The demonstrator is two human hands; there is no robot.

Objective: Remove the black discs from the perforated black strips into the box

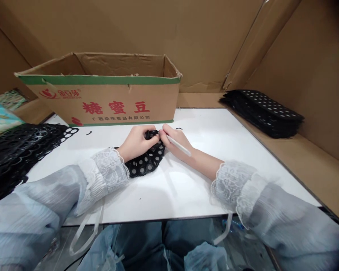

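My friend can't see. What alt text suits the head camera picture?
The left hand holds a black dotted piece on a white table; the right hand, at its edge, grips a white tool. Behind stands an open cardboard box; stacked black dotted pieces lie right, black ring-patterned material left.

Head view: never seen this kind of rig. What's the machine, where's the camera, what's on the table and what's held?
There's no machine: these are a person's bare hands, seen by a camera worn on their head, looking forward and down. The left hand holds a black piece with pale round dots against the white tabletop. The right hand grips a slim white pen-like tool; its tip is hidden. Behind stands an open brown cardboard box with a green rim. Black ring-patterned openwork material lies left; a black stack with a white-dotted top sits right, on brown cardboard.
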